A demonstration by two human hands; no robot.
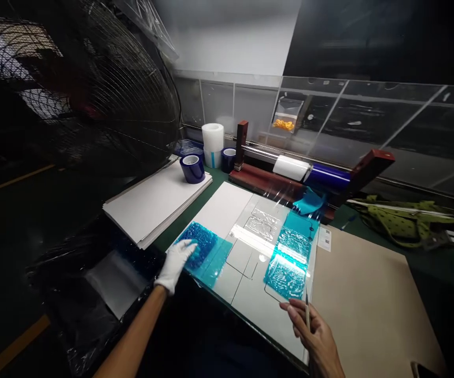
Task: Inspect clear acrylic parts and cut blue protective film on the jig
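Observation:
My left hand, in a white glove, lies on a piece of blue film at the left edge of the work, fingers stretched out. My bare right hand holds a slim tool with a dark pointed tip upright between thumb and fingers; its exact kind is unclear. Just beyond that tip, turquoise film pieces lie on a pale sheet marked with dark outlines. Clear shiny film runs over the sheet toward the roll holder.
A red-brown roll holder with a blue film roll stands behind. White sheets are stacked left, with a blue tape roll on them. Brown board lies right. A large fan stands at upper left, green straps far right.

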